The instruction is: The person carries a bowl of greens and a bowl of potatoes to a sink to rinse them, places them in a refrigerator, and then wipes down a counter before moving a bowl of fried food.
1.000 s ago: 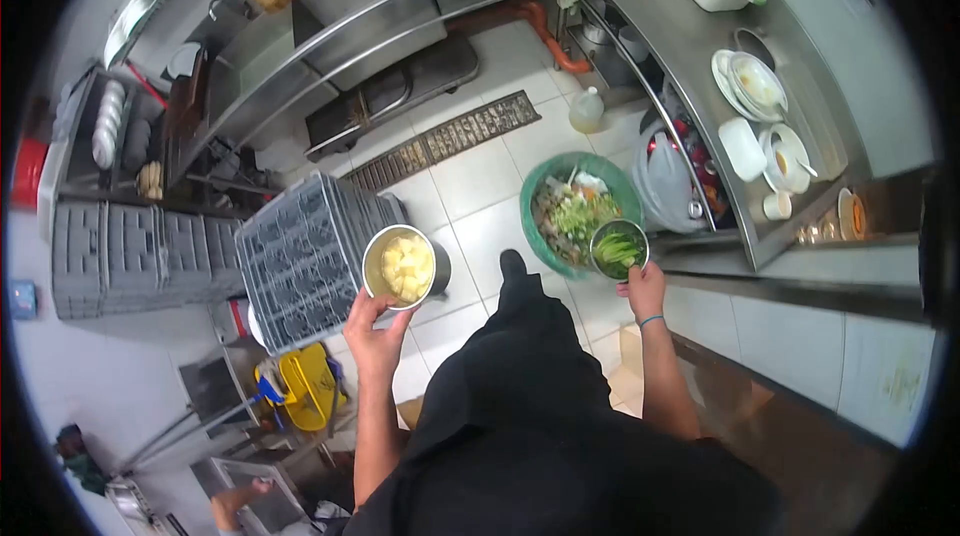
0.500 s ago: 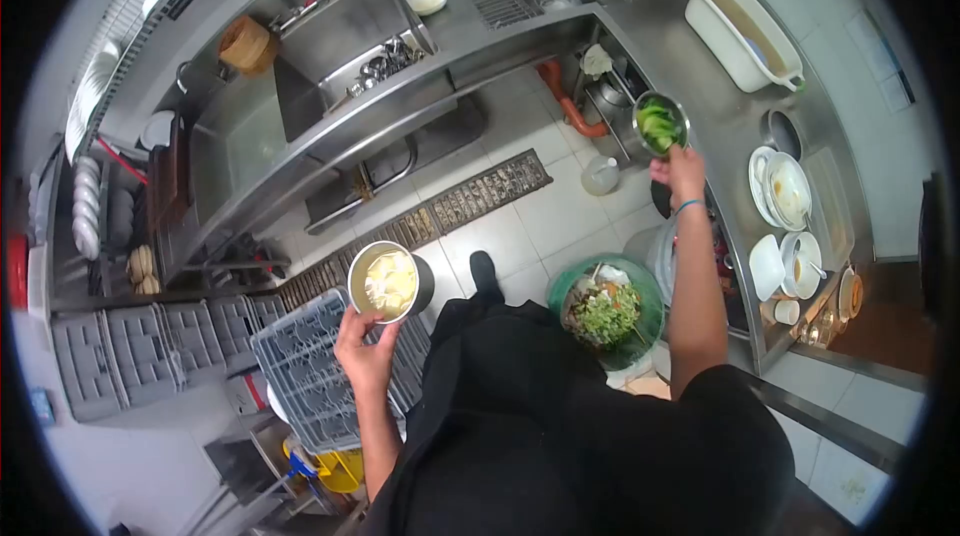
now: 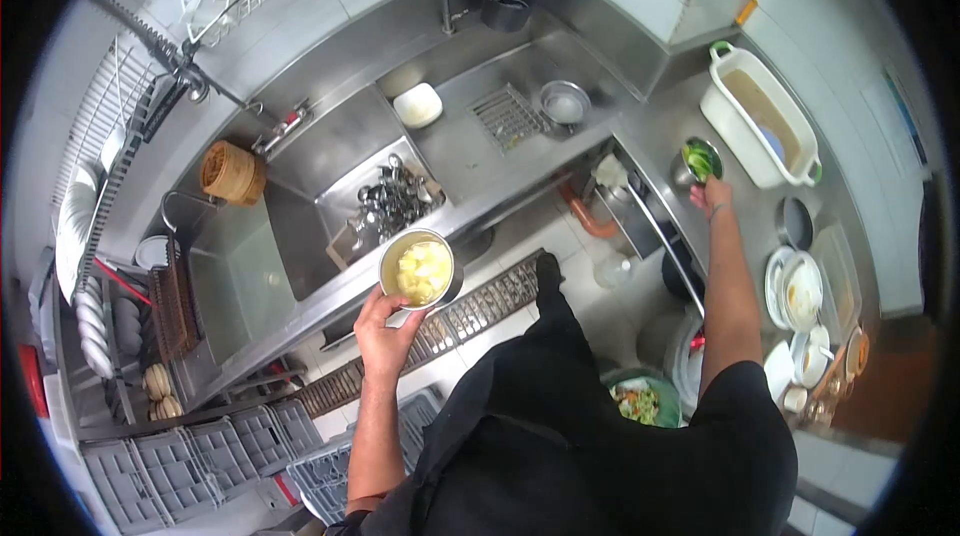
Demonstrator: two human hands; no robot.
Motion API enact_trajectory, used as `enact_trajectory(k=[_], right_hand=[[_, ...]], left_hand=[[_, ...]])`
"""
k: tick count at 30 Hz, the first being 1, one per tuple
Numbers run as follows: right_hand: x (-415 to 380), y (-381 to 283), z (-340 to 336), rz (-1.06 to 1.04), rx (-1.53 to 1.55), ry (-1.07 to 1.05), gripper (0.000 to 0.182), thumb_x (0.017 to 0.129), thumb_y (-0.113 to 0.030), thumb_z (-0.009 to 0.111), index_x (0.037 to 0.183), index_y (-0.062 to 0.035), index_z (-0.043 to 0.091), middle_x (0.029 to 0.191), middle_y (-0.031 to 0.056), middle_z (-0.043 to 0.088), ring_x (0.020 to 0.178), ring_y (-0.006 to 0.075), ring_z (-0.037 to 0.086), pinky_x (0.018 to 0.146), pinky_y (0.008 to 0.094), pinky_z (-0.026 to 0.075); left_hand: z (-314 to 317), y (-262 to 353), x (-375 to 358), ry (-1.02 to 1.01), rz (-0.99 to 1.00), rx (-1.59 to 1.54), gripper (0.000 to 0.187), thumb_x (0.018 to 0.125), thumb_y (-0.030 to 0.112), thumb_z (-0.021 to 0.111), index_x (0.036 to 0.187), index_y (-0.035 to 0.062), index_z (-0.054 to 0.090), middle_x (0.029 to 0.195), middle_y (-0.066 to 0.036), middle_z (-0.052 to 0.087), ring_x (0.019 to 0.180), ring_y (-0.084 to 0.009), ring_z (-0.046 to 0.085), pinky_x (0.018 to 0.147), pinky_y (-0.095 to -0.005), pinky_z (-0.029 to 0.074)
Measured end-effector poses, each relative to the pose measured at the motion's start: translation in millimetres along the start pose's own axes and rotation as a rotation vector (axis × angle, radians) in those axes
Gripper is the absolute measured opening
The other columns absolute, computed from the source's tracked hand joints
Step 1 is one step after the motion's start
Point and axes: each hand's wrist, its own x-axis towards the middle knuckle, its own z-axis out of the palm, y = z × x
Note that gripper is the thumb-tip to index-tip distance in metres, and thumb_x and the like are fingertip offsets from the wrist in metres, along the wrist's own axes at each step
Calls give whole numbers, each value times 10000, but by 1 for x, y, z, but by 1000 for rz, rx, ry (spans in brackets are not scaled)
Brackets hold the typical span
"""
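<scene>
My left hand (image 3: pixel 388 336) grips a round metal container (image 3: pixel 455 281) with pale yellow pieces (image 3: pixel 424 272) in it, near the front edge of the sink. On the right, my right hand (image 3: pixel 711 198) has its fingers on the rim of a small metal bowl (image 3: pixel 684 172) that holds green vegetable pieces (image 3: pixel 700 162). That bowl is at the steel counter, left of a white rectangular tub (image 3: pixel 725 116); whether it rests on the counter I cannot tell.
Cutlery (image 3: pixel 393 198) lies in the sink, beside a bamboo steamer (image 3: pixel 233 174) and a white bowl (image 3: pixel 418 106). Stacked dishes (image 3: pixel 801 293) stand on the right counter. Below is a green bin (image 3: pixel 668 404) of food scraps. Grey racks (image 3: pixel 205 456) are at lower left.
The view has shifted toward the sinks. My left hand has brought the container near the sink edge, and my right hand has carried the green vegetables' bowl over to the right counter.
</scene>
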Motion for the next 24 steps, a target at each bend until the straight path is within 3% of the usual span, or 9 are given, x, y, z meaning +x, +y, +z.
enact_trajectory(k=[5,9,11,14,17,19,20,22,24], right_hand=[[82,19,24,4,12,41,294,998,-240,544,1051,43,606,858,136,685,651,191,685,543,344,595],[66,-7,36,37,-33,-4,385,1003,-388,551,998,-11,631,757,106,675,626,176,661,500,320,535],[38,-51,48,246,-170,1,446,1002,-470,531,918,-52,663,659,98,649,586,163,629,463,322,474],[29,-71,97,24,-831,76,508,1004,-438,525,777,1,641,793,178,696,623,267,662,610,438,519],[32,-91,201,-390,-883,-290,395,1003,-347,541,955,29,650,865,223,676,810,344,673,760,452,509],[37,-105,311,-405,-588,-525,295,997,-282,559,1045,-1,637,980,244,669,911,415,655,802,479,497],[45,-114,364,-672,-591,-613,265,999,-263,546,1110,-34,619,1044,241,668,982,423,650,834,475,498],[43,-149,468,-896,-759,-632,448,991,-207,530,1388,-2,496,1340,250,581,1242,411,553,1036,446,454],[77,-150,567,-1068,-855,-633,558,983,-165,515,1489,19,367,1540,211,394,1361,395,444,1131,444,388]], left_hand=[[58,24,97,54,-72,-51,327,676,90,908,938,23,724,1202,-206,684,997,-284,723,866,-355,583],[97,30,161,91,-109,-32,319,664,63,895,929,12,723,1167,-203,695,997,-288,722,844,-351,579],[114,29,193,106,-88,34,323,655,67,896,925,16,726,1172,-205,694,1025,-306,712,866,-366,570],[139,40,239,78,-210,-12,324,650,82,899,927,35,737,1225,-206,677,1103,-340,682,938,-399,543],[168,31,281,93,-117,-2,325,657,87,901,938,49,743,1243,-203,668,1122,-336,676,949,-394,539],[184,27,310,75,-109,-25,332,661,109,911,945,54,747,1241,-207,668,1104,-338,683,930,-390,552],[194,18,321,68,-108,-51,335,662,116,913,947,55,748,1244,-209,667,1097,-340,686,926,-391,556],[209,9,345,33,-146,-27,349,659,163,928,938,53,749,1251,-216,665,1088,-344,689,922,-393,565],[230,-9,370,63,-81,-66,353,656,181,932,931,56,750,1246,-211,669,1081,-343,693,912,-397,569]])
